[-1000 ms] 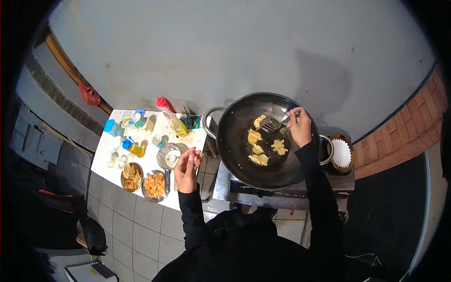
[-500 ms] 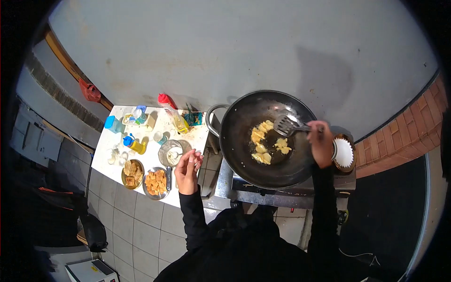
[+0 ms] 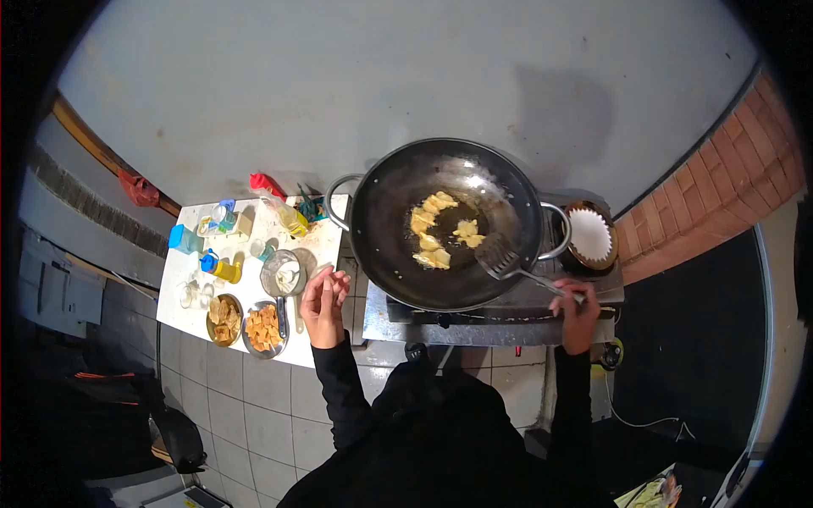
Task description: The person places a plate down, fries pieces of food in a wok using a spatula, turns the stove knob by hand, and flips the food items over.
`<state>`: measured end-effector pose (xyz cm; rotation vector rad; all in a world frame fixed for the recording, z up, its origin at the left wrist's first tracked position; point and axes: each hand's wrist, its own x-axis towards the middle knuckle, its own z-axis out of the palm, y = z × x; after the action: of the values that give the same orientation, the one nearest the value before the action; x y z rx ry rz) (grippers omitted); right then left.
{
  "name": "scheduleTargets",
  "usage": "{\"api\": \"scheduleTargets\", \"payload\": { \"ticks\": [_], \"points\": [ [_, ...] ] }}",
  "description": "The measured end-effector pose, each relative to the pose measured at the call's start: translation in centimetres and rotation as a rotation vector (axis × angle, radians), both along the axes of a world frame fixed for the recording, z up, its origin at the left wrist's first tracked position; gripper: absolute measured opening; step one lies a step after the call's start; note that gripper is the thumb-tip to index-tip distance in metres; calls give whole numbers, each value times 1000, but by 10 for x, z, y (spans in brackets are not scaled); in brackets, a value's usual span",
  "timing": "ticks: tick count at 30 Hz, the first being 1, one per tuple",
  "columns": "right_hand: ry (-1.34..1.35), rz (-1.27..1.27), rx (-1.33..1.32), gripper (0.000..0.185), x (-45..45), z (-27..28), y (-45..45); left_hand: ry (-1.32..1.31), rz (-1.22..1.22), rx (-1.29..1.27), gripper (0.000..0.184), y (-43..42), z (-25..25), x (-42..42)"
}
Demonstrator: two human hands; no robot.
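Note:
My right hand [image 3: 577, 316] is closed round the handle of a slotted spatula [image 3: 500, 258]. The spatula's head rests in the large dark wok [image 3: 381, 245], close to its right side. Several yellow, battered pieces [image 3: 432, 233] lie in oil at the wok's bottom, with a smaller cluster [image 3: 467, 233] left of the spatula. My left hand [image 3: 324, 309] is raised beside the white table, fingers curled and pinched together; what they hold, if anything, cannot be made out. Nearest to it are a clear bowl of white batter [image 3: 284, 273] and a plate of orange-brown cubes [image 3: 263, 330].
The wok sits on a metal stove [image 3: 423, 326]. Right of it stands a round container with a white fluted paper liner [image 3: 591, 235]. The white table [image 3: 224, 292] holds a bowl of brown pieces [image 3: 223, 320], a yellow bottle [image 3: 222, 268] and a red-capped bottle [image 3: 284, 213].
My right hand has drawn back toward me, bringing the spatula from the wok's upper right to its lower right. The camera view has shifted; my left hand stays raised and curled.

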<state>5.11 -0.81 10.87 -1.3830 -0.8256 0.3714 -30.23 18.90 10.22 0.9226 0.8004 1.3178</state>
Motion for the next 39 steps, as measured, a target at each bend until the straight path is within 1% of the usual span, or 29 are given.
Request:
{"api": "scheduleTargets", "payload": {
  "ticks": [2,5,13,14,18,21,22,23,25,26,27,28,29,33,34,35,37,38,39],
  "points": [
    [87,94,65,4,4,-12,3,-23,11,-15,30,-12,2,8],
    [79,156,50,4,6,-15,10,5,27,-7,30,-37,13,16],
    [78,266,10,6,14,-11,26,28,109,-29,29,-101,9,14],
    [95,292,11,10,16,-14,28,49,125,-30,35,-108,8,13],
    [90,364,-45,17,19,-13,28,51,185,-25,35,-137,8,7],
    [97,294,-87,41,14,-14,16,75,223,-62,35,-155,7,-1],
    [44,286,-180,51,17,-20,10,76,235,-61,35,-160,5,-5],
    [-35,167,-176,41,13,-27,1,75,247,-58,35,-164,3,-10],
    [-130,212,-205,19,13,-50,-12,69,282,-65,35,-172,-4,-19],
    [-162,278,-267,15,7,-63,-19,50,293,-77,34,-176,-7,-23],
    [-195,341,-328,16,-4,-68,-23,28,301,-88,34,-179,-11,-26],
    [-161,367,-365,18,-24,-70,-24,21,313,-93,34,-181,-12,-28],
    [-198,446,-380,16,-36,-87,-24,8,317,-95,33,-184,-14,-30],
    [-455,505,-454,15,-98,-111,3,-18,312,-90,33,-189,-39,-38],
    [-526,505,-449,20,-108,-119,11,-2,313,-90,32,-190,-47,-38],
    [-538,508,-459,20,-115,-127,17,36,316,-104,32,-191,-56,-39],
    [-907,417,-568,24,-130,-146,36,35,283,-115,32,-196,-79,-44],
    [-1011,375,-572,28,-133,-162,42,22,270,-144,32,-198,-91,-45],
    [-1092,360,-636,29,-140,-163,46,8,260,-180,32,-203,-101,-47]
  ]
}}
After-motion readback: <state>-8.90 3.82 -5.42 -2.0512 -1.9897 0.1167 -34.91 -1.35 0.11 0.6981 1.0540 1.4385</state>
